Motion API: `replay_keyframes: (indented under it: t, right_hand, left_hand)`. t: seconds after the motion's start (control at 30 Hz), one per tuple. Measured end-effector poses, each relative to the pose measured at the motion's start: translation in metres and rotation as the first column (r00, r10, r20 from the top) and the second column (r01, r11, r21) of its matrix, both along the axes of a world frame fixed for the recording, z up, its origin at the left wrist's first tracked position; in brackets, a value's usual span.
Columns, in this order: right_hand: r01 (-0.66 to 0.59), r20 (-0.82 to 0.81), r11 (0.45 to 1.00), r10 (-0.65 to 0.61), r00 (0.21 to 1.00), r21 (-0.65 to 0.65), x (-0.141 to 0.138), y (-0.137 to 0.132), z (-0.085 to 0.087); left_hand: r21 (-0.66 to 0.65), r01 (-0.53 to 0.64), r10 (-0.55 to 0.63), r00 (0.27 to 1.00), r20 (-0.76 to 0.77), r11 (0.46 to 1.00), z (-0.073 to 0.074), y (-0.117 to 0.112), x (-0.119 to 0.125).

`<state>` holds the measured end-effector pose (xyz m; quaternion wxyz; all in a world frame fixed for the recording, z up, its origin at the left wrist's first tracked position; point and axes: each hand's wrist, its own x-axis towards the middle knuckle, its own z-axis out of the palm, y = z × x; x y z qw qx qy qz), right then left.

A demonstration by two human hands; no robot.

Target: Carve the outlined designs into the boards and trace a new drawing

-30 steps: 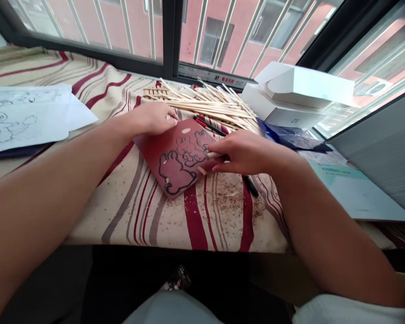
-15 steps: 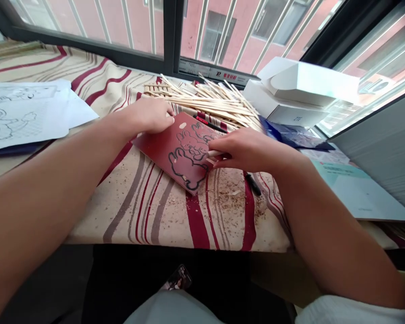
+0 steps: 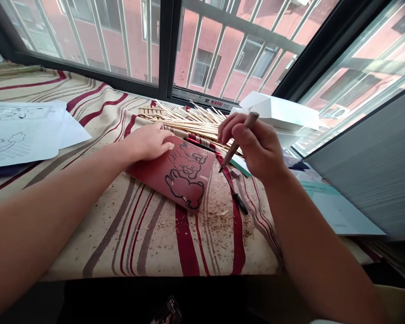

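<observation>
My left hand (image 3: pixel 148 143) lies flat on the upper left corner of a dark red carving block (image 3: pixel 189 180), holding nothing in its fingers. Black outlines of rabbits are drawn on the block, with pale cut spots along them. My right hand (image 3: pixel 253 144) is raised just above the block's right corner. Its fingers grip a slim wooden-handled carving tool (image 3: pixel 243 135), whose pointed metal tip (image 3: pixel 221 168) aims down and stays clear of the block.
A heap of thin bamboo sticks (image 3: pixel 189 123) lies behind the block on a striped cloth (image 3: pixel 155 243) scattered with shavings. A black-handled tool (image 3: pixel 239 203) lies nearby. Sketch papers (image 3: pixel 20 130) are on the left, a white box (image 3: pixel 276 112) at the back right, below a barred window (image 3: pixel 165 45).
My right hand has lifted off the block and moved back, now showing the carving tool upright. The block has turned slightly, and my left hand stays on it. The view has tilted.
</observation>
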<state>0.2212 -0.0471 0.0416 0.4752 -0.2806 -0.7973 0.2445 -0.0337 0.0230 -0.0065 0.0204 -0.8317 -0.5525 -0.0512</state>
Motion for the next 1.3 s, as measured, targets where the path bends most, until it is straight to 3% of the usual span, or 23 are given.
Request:
replay_keyframes:
  t: [0.07,0.17,0.37,0.5,0.7,0.9,1.0,1.3]
  right_hand:
    - [0.014,-0.033,1.0,-0.014,0.999,0.002,-0.001,0.003,-0.003]
    - [0.036,0.042,0.997,-0.033,0.999,-0.062,0.001,0.01,-0.01]
    - [0.042,0.095,0.991,-0.03,0.995,-0.125,0.001,0.021,-0.022]
    - [0.026,0.092,0.99,-0.013,0.996,-0.14,0.0,0.02,-0.022]
    - [0.122,0.037,0.988,-0.119,0.992,-0.093,0.002,0.023,-0.019]
    - [0.038,0.026,0.992,-0.036,0.999,-0.121,-0.001,0.021,-0.018]
    - [0.073,0.023,0.993,-0.071,0.997,-0.097,0.001,0.021,-0.018]
    - [0.247,0.084,0.968,-0.243,0.966,-0.039,0.019,0.042,-0.028]
  left_hand:
    - [0.006,0.058,-0.058,0.998,0.039,0.998,-0.005,0.004,-0.001]
    - [0.015,0.12,-0.121,0.989,0.09,0.993,-0.01,0.009,-0.001]
    - [-0.01,0.109,-0.108,0.99,0.087,0.994,-0.012,0.008,0.006]
    - [-0.058,0.127,-0.121,0.988,0.091,0.99,-0.014,0.008,0.006]
    - [-0.091,0.132,-0.123,0.987,0.099,0.987,-0.017,0.014,0.001]
    - [-0.058,0.145,-0.143,0.989,0.046,0.988,-0.017,0.017,0.001]
    - [-0.043,0.17,-0.167,0.984,0.066,0.984,-0.018,0.018,-0.001]
    - [-0.063,0.098,-0.095,0.994,0.058,0.993,-0.017,0.01,0.006]
